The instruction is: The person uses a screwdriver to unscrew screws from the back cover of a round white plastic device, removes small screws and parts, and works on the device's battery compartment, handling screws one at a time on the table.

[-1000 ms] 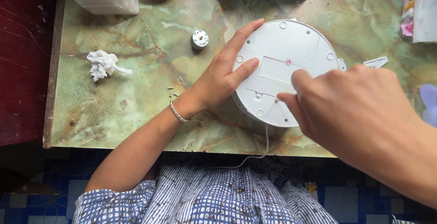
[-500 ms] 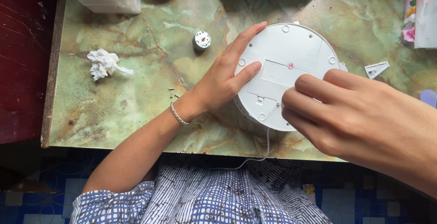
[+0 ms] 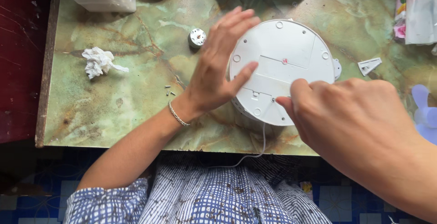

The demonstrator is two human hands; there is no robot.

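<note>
Green marbled stone tabletop [image 3: 136,110] fills most of the view, w/ a dark red wooden surface [image 3: 20,60] along its left edge. Round white plastic device [image 3: 284,64] lies underside up, centre-right on the tabletop, thin white cord [image 3: 263,142] running off its near edge toward the person's lap. Right hand [image 3: 359,119] sits at the device's lower right, fingers curled in, fingertips pressed at the rim near a screw hole; can't tell if it pinches anything. Left hand [image 3: 218,69] is spread flat & open, thumb lying on the white underside, fingers along the left rim, holding nothing; thin silver bracelet [image 3: 177,114] on the wrist. Crumpled white tissue [image 3: 98,61] lies well left. Small round metal motor [image 3: 197,37] just left of the left hand. White triangular plastic piece [image 3: 368,65] right of the device. Tiny screws [image 3: 169,92] near the wrist
</note>
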